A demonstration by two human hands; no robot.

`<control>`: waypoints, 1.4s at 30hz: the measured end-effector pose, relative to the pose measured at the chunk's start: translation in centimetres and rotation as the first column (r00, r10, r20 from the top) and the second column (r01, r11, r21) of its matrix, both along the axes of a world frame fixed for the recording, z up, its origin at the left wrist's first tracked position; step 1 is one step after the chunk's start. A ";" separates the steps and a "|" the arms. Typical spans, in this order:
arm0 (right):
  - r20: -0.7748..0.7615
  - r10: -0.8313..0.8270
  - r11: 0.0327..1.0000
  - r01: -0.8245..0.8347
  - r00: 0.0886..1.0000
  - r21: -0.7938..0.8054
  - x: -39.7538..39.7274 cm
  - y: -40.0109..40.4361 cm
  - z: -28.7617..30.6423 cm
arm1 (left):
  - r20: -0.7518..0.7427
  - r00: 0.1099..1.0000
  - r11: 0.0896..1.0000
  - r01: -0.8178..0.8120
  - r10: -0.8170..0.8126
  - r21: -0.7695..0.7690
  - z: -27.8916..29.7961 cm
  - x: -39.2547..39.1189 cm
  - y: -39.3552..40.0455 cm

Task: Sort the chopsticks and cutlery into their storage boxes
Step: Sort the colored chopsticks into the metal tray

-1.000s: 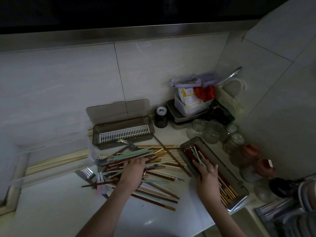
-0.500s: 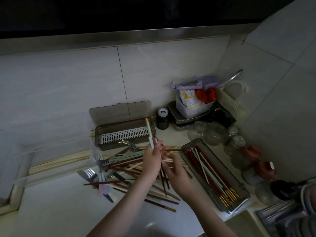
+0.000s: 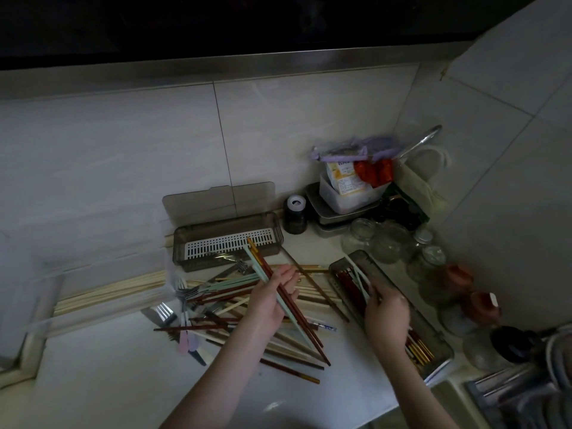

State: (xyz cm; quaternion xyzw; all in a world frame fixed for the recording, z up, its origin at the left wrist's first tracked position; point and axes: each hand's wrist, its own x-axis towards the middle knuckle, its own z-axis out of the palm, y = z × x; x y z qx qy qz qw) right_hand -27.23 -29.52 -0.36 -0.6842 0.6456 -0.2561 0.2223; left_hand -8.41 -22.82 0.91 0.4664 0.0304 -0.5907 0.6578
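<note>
A dim white kitchen counter (image 3: 93, 382) is seen from above. At its centre, a loose heap of brown, beige and mint chopsticks mixed with metal forks (image 3: 216, 308) is spread out. Above the heap, a small bundle of mint and dark red chopsticks (image 3: 288, 301) is gripped in the curled fingers of the left hand (image 3: 272, 292), tips slanting towards the wall. To the right, a long smoky-grey plastic box (image 3: 439, 342) (already lined with red and gold chopsticks) is reached into by the right hand (image 3: 387, 314), whose fingers are closed around a pale chopstick (image 3: 359, 274). A second grey box with a white slotted tray (image 3: 227, 243) is set against the tiled wall, its lid raised.
</note>
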 end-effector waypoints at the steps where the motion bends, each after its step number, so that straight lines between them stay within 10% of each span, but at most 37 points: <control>1: -0.103 -0.036 0.997 0.042 0.994 0.062 -0.6 -0.5 -0.3 | -0.016 1.000 1.000 0.002 -0.002 0.006 -0.1 0.0 0.0; 4: -0.246 -0.022 0.975 0.076 0.969 0.211 -0.7 -0.3 -1.0 | -0.049 0.999 0.999 0.011 -0.009 0.037 -0.4 -0.7 -0.3; 8: 0.181 0.242 0.936 -0.279 0.953 0.216 2.7 2.9 0.5 | -0.024 0.999 0.997 0.025 -0.023 0.075 -0.2 -2.2 -0.8; 13: 0.314 0.326 0.872 -0.412 0.892 0.265 5.9 4.2 1.2 | -0.025 0.999 0.994 -0.028 0.031 0.103 0.1 -3.3 -0.7; 23: 0.302 0.117 0.946 -0.198 0.946 0.256 3.6 2.9 0.2 | -0.023 1.000 0.977 0.015 -0.010 0.213 -0.9 -2.5 1.1; 29: -0.078 -0.066 0.985 0.078 0.995 0.153 -2.3 0.0 -1.0 | -0.091 0.991 0.962 -0.074 0.101 0.262 -1.6 -1.4 1.6; 42: -0.048 0.471 0.790 -0.397 0.881 0.467 -3.2 -0.8 -2.5 | -0.058 0.998 0.965 -0.024 0.041 0.263 -1.7 -2.3 1.8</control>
